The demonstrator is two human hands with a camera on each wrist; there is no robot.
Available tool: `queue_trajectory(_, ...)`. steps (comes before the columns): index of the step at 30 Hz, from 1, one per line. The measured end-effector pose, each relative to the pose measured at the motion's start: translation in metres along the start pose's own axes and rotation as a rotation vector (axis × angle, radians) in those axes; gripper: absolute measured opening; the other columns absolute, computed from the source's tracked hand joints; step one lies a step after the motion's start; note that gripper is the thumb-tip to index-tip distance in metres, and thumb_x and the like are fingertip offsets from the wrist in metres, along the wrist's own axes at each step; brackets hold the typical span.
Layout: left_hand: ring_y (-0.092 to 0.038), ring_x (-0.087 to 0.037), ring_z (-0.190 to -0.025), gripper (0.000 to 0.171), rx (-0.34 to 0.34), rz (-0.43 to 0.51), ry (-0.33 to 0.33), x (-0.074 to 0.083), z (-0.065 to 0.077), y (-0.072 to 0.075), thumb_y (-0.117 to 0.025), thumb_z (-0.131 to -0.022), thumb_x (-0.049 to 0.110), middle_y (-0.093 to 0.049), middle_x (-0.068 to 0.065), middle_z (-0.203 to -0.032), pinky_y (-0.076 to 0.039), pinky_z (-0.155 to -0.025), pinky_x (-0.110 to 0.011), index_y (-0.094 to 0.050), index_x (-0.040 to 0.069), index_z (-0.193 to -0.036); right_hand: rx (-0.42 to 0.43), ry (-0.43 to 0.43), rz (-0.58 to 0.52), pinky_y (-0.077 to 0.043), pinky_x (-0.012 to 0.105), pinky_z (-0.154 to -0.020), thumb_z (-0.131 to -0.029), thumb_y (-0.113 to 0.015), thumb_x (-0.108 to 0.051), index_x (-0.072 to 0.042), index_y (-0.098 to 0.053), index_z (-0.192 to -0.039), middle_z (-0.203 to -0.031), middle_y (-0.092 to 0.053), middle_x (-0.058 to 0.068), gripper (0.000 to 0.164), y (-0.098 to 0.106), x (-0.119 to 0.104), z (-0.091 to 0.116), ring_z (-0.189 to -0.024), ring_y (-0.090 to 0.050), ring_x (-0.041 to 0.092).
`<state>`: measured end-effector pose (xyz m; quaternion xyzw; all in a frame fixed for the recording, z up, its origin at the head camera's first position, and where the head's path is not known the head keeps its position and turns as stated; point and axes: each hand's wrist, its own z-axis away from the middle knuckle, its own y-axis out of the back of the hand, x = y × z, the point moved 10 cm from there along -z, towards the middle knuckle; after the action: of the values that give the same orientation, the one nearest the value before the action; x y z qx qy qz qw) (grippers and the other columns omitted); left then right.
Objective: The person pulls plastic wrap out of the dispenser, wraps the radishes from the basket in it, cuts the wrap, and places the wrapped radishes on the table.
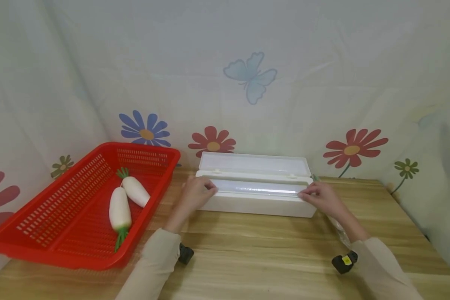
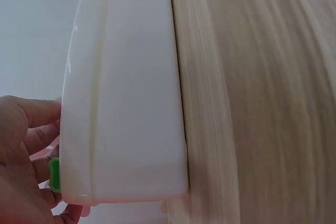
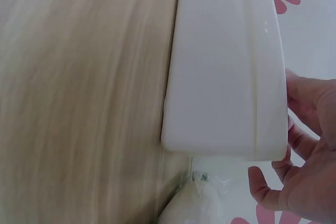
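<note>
A long white cling film box (image 1: 260, 206) lies on the table with its lid (image 1: 255, 163) raised at the back. Shiny clear cling film (image 1: 255, 187) stretches across its opening. At the left end, my left hand (image 1: 198, 193) pinches the film's edge between thumb and fingers. My right hand (image 1: 322, 198) pinches the film likewise at the right end. Both wrist views show the box's smooth front, which hides the fingertips. A small green piece (image 2: 54, 174) sticks out beside the left fingers.
To the left stands a red plastic basket (image 1: 150, 221) with two white radishes (image 1: 120, 208) inside. Beyond the box's right end lies a white radish (image 3: 194, 205) in clear film, mostly hidden by the right arm in the head view. A flowered curtain (image 1: 285, 125) hangs behind.
</note>
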<state>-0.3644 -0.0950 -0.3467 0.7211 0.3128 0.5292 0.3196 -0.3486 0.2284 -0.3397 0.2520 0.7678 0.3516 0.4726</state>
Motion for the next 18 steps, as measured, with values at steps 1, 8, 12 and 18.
queue_trajectory(1, -0.046, -0.018, -0.09, 0.017, 0.003, -0.009, -0.001, 0.0012, -0.0005, 0.0, -0.067, -0.082, 0.028, -0.065, 0.002, -0.084, -0.038, -0.081, -0.039, -0.071, 0.015, -0.093, 0.003, -0.003, 0.001, -0.04, 0.025, -0.058, -0.083, -0.066, -0.013, 0.0, -0.07, -0.083, -0.077, -0.058, 0.005, 0.014, 0.0, 0.0001, -0.0009, -0.069, -0.045, 0.015)
queue_trajectory(8, -0.048, -0.02, -0.087, 0.015, 0.024, -0.046, 0.009, 0.0014, -0.0051, -0.0019, -0.066, -0.084, 0.027, -0.064, 0.001, -0.078, -0.035, -0.079, -0.041, -0.071, 0.014, -0.09, 0.02, -0.085, -0.021, -0.04, 0.025, -0.056, -0.085, -0.064, -0.014, 0.001, -0.069, -0.085, -0.073, -0.056, 0.004, 0.016, -0.0011, 0.007, -0.0023, -0.068, -0.045, 0.016)
queue_trajectory(12, -0.049, -0.019, -0.088, 0.017, 0.035, -0.022, 0.004, 0.0021, -0.0074, 0.0014, -0.065, -0.084, 0.028, -0.064, -0.001, -0.082, -0.034, -0.08, -0.041, -0.07, 0.013, -0.092, 0.052, -0.132, -0.042, -0.039, 0.024, -0.055, -0.087, -0.062, -0.015, 0.003, -0.066, -0.088, -0.074, -0.055, 0.006, 0.019, 0.0023, 0.0091, -0.0017, -0.068, -0.044, 0.017)
queue_trajectory(18, -0.053, -0.018, -0.086, 0.02, 0.027, 0.014, -0.024, 0.0052, -0.01, 0.007, -0.065, -0.084, 0.029, -0.066, -0.001, -0.085, -0.035, -0.08, -0.041, -0.069, 0.011, -0.094, 0.074, -0.181, -0.083, -0.04, 0.022, -0.053, -0.088, -0.06, -0.019, 0.004, -0.064, -0.093, -0.079, -0.057, 0.009, 0.024, 0.0083, 0.0077, -0.0024, -0.069, -0.045, 0.018)
